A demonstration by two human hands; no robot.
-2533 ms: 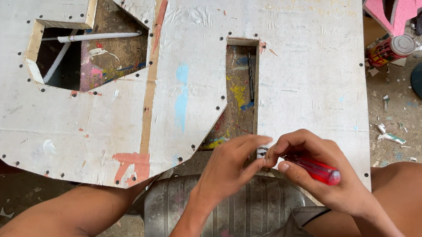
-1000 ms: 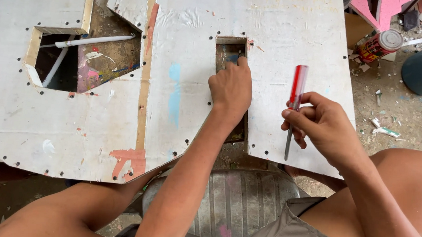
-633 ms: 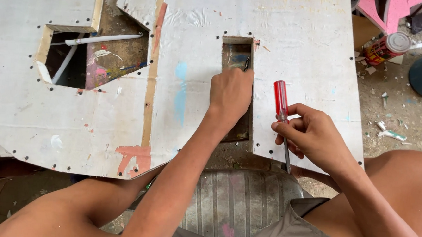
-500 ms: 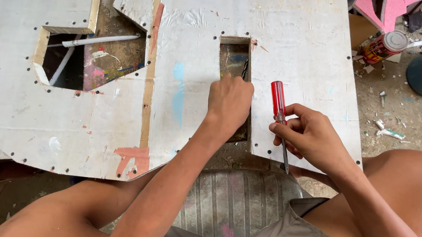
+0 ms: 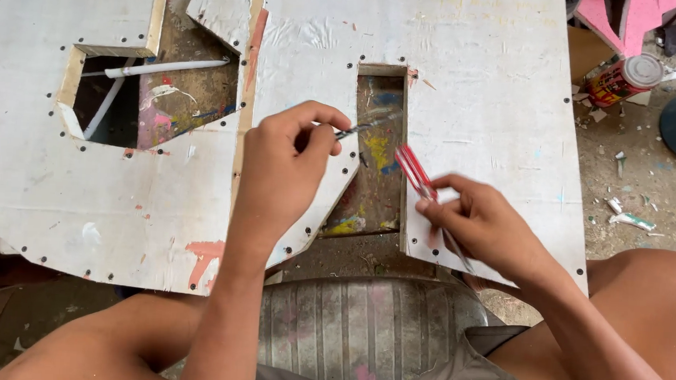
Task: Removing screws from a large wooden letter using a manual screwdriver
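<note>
Two hands over white board (image 5: 475,81): left hand (image 5: 281,172) grip pinching thin tool (image 5: 364,127), right hand (image 5: 479,224) grip grasping one red screwdriver (image 5: 416,171)

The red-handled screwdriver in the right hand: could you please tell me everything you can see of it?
The screwdriver has a translucent red handle and a thin metal shaft. The right hand grips it around the lower handle and shaft, fingers wrapped over it. It lies tilted, with the handle pointing up and left over the edge of the slot in the white board and the shaft running down and right behind the fingers. It is motion-blurred, so the tip type cannot be told. Only the hand is seen touching it.
</note>
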